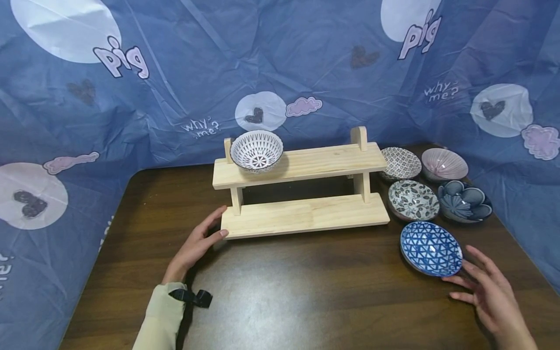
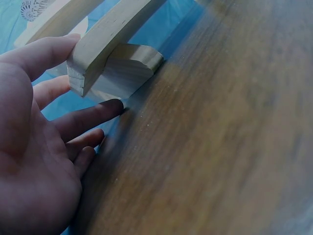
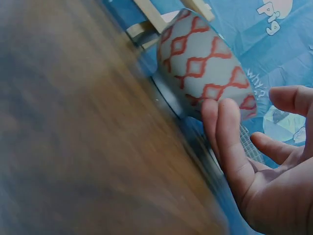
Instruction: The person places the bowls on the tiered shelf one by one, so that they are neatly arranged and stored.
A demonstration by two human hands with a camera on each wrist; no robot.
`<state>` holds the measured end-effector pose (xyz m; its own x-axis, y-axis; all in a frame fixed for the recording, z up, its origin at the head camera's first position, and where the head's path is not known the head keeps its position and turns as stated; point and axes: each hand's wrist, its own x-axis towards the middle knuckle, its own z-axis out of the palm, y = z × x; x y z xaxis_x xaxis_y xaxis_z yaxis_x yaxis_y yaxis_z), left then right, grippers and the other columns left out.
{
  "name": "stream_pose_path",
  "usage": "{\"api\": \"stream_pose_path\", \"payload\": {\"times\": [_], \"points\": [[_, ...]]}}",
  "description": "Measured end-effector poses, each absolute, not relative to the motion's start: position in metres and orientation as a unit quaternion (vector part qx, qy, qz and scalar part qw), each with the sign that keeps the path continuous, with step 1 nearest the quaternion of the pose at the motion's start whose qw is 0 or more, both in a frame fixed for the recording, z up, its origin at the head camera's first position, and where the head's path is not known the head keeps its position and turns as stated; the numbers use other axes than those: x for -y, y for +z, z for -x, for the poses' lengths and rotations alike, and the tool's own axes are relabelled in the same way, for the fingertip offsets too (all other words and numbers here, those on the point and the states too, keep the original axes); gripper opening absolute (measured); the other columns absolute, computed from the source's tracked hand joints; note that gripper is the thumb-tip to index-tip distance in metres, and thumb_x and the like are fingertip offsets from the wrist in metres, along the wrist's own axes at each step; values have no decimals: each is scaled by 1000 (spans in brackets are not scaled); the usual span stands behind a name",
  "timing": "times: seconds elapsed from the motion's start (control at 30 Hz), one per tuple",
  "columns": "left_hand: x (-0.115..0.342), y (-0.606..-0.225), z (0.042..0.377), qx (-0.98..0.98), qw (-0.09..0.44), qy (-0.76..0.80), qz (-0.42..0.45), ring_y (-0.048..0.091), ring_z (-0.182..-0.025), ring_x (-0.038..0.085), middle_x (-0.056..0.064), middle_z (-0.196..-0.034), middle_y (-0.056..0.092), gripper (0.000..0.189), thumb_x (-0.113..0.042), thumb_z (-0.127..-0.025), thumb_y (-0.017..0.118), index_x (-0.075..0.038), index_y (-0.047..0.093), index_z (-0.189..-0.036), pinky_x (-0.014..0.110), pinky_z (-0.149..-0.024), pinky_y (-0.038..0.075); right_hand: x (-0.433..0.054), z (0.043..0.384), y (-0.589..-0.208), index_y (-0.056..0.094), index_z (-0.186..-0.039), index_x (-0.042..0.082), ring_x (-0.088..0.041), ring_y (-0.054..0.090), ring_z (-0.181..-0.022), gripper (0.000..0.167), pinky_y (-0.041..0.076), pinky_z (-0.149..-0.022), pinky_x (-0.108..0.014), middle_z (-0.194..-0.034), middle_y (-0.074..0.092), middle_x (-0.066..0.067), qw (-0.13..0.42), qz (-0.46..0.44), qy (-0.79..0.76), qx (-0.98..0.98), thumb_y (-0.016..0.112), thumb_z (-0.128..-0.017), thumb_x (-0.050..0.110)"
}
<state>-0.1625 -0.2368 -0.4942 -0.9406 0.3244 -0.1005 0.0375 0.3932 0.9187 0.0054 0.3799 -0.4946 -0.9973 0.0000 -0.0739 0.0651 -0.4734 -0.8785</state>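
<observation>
At the left end of a two-tier wooden rack (image 1: 306, 214), my left hand (image 1: 197, 245) touches the lower board with thumb and forefinger, its fingers mostly straight; the left wrist view shows the board's end (image 2: 78, 78) at the fingertips. On the right, my right hand (image 1: 492, 291) has loosely extended fingers at the near right side of a bowl (image 1: 430, 249) with a blue-and-white triangle pattern inside. Seen from the right wrist, that bowl's outer wall (image 3: 200, 63) bears red diamond outlines, and two fingers (image 3: 227, 127) overlap it. A white bowl with dark dashes (image 1: 257, 149) sits on the upper tier's left end.
Beyond the blue bowl stand several bowls: leaf-patterned (image 1: 413, 200), dark petal-shaped (image 1: 465, 201), lattice-patterned (image 1: 401, 164) and pale pink striped (image 1: 444, 164). They crowd the rack's right end. A blue printed cloth (image 1: 175, 73) hangs behind the brown table (image 1: 306, 291).
</observation>
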Motion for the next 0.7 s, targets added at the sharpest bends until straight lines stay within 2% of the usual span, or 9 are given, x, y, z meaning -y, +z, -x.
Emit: {"api": "stream_pose_path", "payload": {"times": [0.13,0.33,0.7], "points": [[237,-494,163,-827,128,535,-115,39,-143,40,18,-161,35,65,-25,-100,60,-18,31,-158,58,-111,35,-377,-2,-498,47,-140,30,-23,76,-93,48,61,-62,-39,-121,68,9,40,-17,-852,-522,24,-108,2],[237,-494,162,-828,129,534,-115,38,-144,41,18,-162,33,65,-25,-100,60,-18,31,-158,59,-111,35,-373,4,-500,37,-142,35,-22,76,-92,46,61,-65,-38,-119,66,13,62,-37,-827,-557,27,-108,5],[237,-494,162,-826,127,536,-114,38,-143,39,18,-161,35,66,-24,-100,60,-16,30,-158,57,-111,35,-366,14,-504,25,-149,36,-25,76,-89,54,61,-63,-38,-121,62,14,55,-31,-826,-560,31,-107,2]]}}
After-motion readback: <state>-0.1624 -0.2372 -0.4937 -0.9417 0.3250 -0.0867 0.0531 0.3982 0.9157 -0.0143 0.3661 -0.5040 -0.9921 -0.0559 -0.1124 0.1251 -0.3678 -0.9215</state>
